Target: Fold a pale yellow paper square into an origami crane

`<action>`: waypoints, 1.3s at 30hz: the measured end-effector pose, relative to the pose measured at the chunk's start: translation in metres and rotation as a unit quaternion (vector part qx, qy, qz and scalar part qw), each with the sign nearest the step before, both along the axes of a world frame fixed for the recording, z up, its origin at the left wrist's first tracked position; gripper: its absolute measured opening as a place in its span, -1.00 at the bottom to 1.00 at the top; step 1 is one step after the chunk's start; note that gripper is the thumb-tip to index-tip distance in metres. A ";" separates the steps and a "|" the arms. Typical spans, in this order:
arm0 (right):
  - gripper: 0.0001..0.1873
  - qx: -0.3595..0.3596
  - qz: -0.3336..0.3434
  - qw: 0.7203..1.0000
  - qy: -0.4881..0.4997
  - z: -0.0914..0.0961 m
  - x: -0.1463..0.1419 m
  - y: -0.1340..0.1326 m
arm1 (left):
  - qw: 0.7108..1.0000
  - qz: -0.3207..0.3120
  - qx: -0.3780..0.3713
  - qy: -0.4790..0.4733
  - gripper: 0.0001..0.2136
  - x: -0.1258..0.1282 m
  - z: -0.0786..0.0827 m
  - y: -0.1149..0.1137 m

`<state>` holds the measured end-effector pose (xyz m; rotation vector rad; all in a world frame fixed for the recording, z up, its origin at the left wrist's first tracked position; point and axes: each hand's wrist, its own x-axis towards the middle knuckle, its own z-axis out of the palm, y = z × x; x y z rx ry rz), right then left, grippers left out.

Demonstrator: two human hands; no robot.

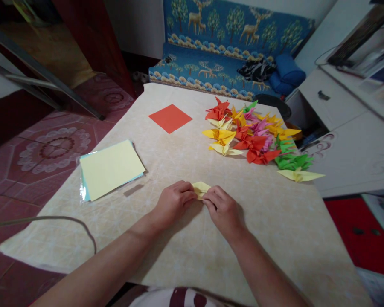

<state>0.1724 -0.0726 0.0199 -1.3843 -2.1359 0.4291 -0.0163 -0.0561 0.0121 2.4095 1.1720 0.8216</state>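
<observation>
A small piece of folded pale yellow paper (201, 187) lies on the table between my two hands, its top edge peaked and a crease line running across it. My left hand (178, 197) grips its left side with curled fingers. On the right side, the thumb and fingers of my right hand (222, 205) pinch the paper's lower right edge. Both hands rest low on the tabletop, and the fingers hide the paper's side edges.
Folded paper cranes (254, 136) in several colours cluster at the table's back right. A red paper square (170, 118) lies farther back. On the left is a stack of pale yellow and blue sheets (112, 170). A cable (60, 218) crosses the patterned tablecloth (166, 157) at the left edge.
</observation>
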 end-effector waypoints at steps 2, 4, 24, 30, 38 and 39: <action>-0.89 -0.018 -0.001 1.000 0.003 0.002 0.001 0.000 | 1.000 0.002 -0.020 -0.018 -0.83 -0.001 0.000 0.000; -0.89 -0.045 -0.002 0.999 0.014 0.006 0.001 0.002 | 0.997 0.002 -0.056 -0.050 -0.86 -0.003 0.000 0.002; -0.93 -0.409 0.090 0.908 0.034 0.027 0.005 0.070 | 0.980 -0.037 -0.194 -0.013 -0.91 -0.006 0.019 0.036; -0.88 -0.468 0.075 0.880 -0.003 0.039 -0.001 0.075 | 0.978 -0.061 -0.197 0.041 -0.91 -0.006 0.027 0.041; -0.86 -0.512 0.034 0.856 -0.060 0.052 -0.012 0.079 | 0.972 -0.067 -0.218 0.063 -0.88 -0.005 0.037 0.043; -0.85 -0.516 0.030 0.853 -0.070 0.053 -0.013 0.079 | 0.970 -0.066 -0.223 0.064 -0.88 -0.004 0.037 0.044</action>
